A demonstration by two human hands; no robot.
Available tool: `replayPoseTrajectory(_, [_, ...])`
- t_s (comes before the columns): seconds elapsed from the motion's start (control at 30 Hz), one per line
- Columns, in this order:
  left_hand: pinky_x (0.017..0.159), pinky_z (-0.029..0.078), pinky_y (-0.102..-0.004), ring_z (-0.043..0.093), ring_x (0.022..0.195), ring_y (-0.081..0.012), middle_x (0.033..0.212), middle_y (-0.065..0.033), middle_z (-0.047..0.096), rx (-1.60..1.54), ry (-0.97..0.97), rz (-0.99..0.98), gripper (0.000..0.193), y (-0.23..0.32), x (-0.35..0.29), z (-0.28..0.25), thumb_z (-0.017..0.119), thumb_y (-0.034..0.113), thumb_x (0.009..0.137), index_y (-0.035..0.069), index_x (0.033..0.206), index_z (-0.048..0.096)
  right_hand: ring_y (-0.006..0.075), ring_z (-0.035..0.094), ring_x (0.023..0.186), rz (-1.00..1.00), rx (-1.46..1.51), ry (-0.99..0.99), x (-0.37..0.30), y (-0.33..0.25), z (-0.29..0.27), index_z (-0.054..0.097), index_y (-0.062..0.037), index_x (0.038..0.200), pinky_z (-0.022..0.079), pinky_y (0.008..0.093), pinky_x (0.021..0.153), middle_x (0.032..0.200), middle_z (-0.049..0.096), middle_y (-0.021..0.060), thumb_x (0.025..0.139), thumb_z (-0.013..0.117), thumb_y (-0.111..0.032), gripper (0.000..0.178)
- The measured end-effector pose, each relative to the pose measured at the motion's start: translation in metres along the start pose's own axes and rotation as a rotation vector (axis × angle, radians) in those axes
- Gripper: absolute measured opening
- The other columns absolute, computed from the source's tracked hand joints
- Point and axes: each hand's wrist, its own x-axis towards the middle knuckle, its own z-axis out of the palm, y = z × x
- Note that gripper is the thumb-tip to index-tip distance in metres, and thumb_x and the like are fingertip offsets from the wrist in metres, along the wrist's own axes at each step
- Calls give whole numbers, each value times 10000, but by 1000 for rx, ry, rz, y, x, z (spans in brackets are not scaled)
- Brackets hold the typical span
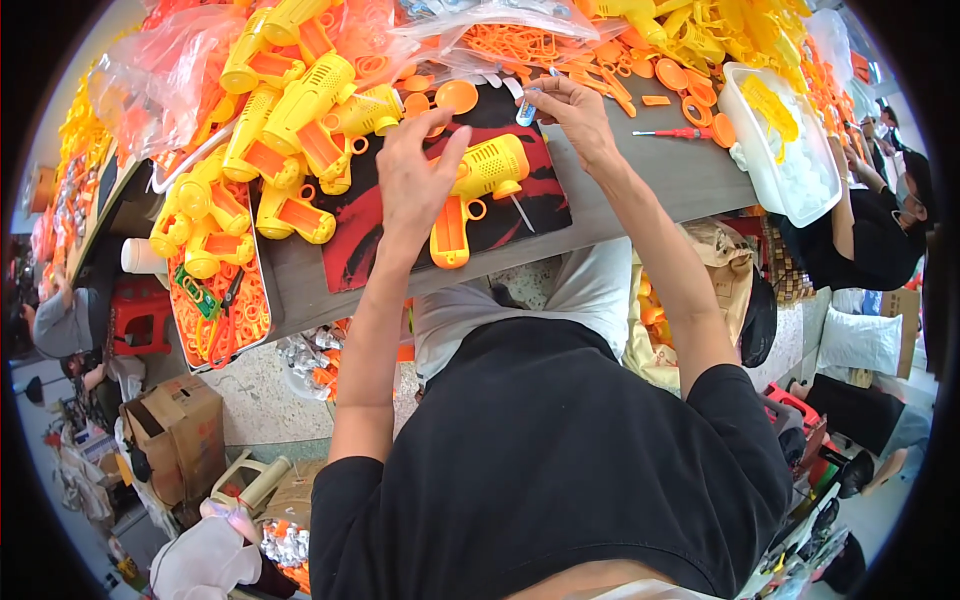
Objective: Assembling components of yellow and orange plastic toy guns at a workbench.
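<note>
A yellow toy hair dryer (492, 167) lies on the black and red mat (345, 235), its hollow orange handle toward me. A thin metal rod (523, 213) shows beside its nozzle end. My left hand (412, 180) is just left of the dryer, thumb and fingers apart, holding nothing I can see. Beyond the dryer, my right hand (578, 118) pinches a small blue-and-white label-like piece (526, 110) between its fingertips. A round orange cap (457, 96) lies past the left fingers.
Several yellow dryers (300, 105) are heaped at the left, above a tray of small orange parts (205, 320) with scissors. Orange parts and plastic bags fill the far side. A red-handled screwdriver (672, 133) lies right, near a white bin (812, 190). Another person (870, 235) sits beyond it.
</note>
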Motion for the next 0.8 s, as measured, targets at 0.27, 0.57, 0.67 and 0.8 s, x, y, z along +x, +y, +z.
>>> replayPoseTrajectory(0.27, [789,519,-263,663,856,-110,940,-62,710,-342,-289,-160,347,22,32,35,723,122,875,40,1205,653,68,637,789,-127,259,31,-21,-16,7,667,-72,999,469,224,729,863,698,9,928,701,-233,179])
replayPoseTrajectory(0.57, [739,497,-253,599,770,-95,885,-46,698,-303,-329,7,352,28,49,36,721,106,857,29,1197,671,23,496,697,2,157,-164,-21,-32,-4,690,-75,913,400,195,622,773,602,-47,915,704,-345,271])
replayPoseTrajectory(0.67, [736,497,-253,600,774,-93,894,-41,698,-347,-280,-61,333,32,51,39,729,117,863,26,1178,672,43,529,774,26,404,-69,-27,-35,4,689,-61,989,437,218,711,857,612,-34,940,679,-312,255])
replayPoseTrajectory(0.8, [736,495,-230,623,806,-84,891,-36,694,-764,-123,-305,252,34,45,51,746,123,871,3,1083,680,39,536,838,-36,219,-124,-38,-27,14,685,-41,1031,438,221,768,916,631,-27,933,691,-288,265])
